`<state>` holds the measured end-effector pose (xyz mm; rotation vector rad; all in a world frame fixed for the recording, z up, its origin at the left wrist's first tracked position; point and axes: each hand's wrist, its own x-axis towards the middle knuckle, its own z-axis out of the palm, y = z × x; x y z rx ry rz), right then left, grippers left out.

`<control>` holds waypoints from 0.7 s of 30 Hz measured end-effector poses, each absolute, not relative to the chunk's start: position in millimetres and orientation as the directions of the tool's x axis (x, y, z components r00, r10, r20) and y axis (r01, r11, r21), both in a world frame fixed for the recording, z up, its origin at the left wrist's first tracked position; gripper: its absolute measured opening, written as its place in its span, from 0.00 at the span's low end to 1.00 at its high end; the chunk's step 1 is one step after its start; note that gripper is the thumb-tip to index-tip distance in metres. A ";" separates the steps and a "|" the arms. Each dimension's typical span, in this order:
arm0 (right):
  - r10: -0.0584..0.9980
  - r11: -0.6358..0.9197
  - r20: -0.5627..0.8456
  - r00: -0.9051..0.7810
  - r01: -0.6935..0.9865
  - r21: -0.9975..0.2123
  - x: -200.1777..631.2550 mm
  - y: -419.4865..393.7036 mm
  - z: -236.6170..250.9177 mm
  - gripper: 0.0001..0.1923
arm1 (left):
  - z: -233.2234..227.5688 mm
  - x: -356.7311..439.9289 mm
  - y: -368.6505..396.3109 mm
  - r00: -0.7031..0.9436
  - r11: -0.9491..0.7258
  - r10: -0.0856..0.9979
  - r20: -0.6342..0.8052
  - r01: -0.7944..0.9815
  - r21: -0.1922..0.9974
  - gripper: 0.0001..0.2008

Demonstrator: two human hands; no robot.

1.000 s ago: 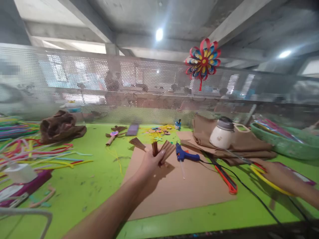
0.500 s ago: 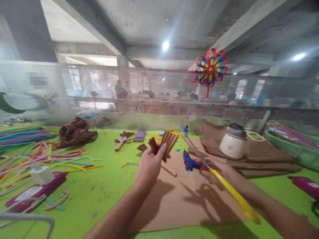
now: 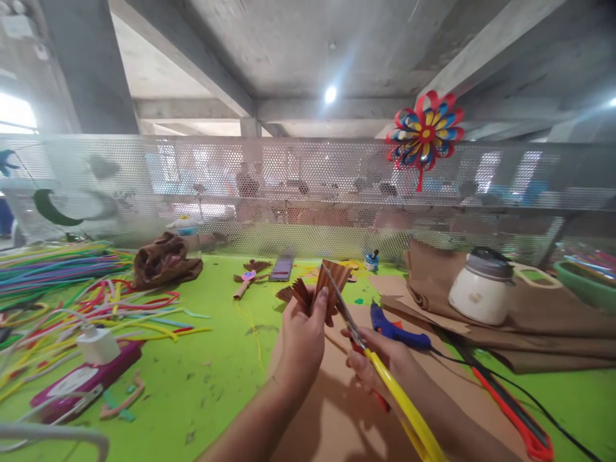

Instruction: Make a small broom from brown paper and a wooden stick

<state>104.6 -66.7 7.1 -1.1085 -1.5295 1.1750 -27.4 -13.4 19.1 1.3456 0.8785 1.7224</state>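
Observation:
My left hand (image 3: 304,333) is closed on pleated brown paper (image 3: 332,282), pinched between thumb and fingers with its folds fanned upward. In my right hand (image 3: 380,353) are scissors with metal blades and a long yellow handle (image 3: 407,407); red parts also show below the fingers. Their blades (image 3: 347,314) reach up to the right side of the pleated paper, and I cannot tell whether they touch it. Just beyond my right hand, a blue glue gun (image 3: 399,330) lies on the brown sheet (image 3: 308,417).
Coloured strips (image 3: 158,314) and a purple power strip (image 3: 86,378) lie left. A paper figure (image 3: 248,276) and a phone (image 3: 282,269) are farther back. A white jar (image 3: 481,289) rests on folded brown paper (image 3: 548,321) at right, near a red-and-black cutter (image 3: 514,410).
The scissors have moved left and up to the pleated paper. The glue gun, which was close by my right hand, now lies on the table. The view has shifted slightly.

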 end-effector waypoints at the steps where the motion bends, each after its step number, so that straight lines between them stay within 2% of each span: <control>1: 0.973 0.154 0.129 -0.190 0.126 -0.980 103.4 -65.9 3.5 0.26 | 18.2 -26.8 -13.8 -0.150 -0.475 0.878 0.456 -0.143 0.868 0.11; 6: 0.983 0.176 0.169 -0.074 0.095 -0.980 99.3 -64.2 -11.8 0.26 | 12.9 -24.9 -14.3 -0.132 -0.511 0.858 0.496 -0.123 0.851 0.09; 11: 0.987 0.162 0.160 -0.028 0.084 -0.983 98.4 -65.0 -16.0 0.30 | 18.7 -22.9 -18.3 -0.115 -0.476 0.879 0.462 -0.212 0.853 0.09; 21: 0.985 0.174 0.172 -0.031 0.107 -0.979 102.5 -65.4 -16.3 0.27 | 18.4 -24.6 -16.2 -0.059 -0.379 0.923 0.379 -0.295 0.877 0.11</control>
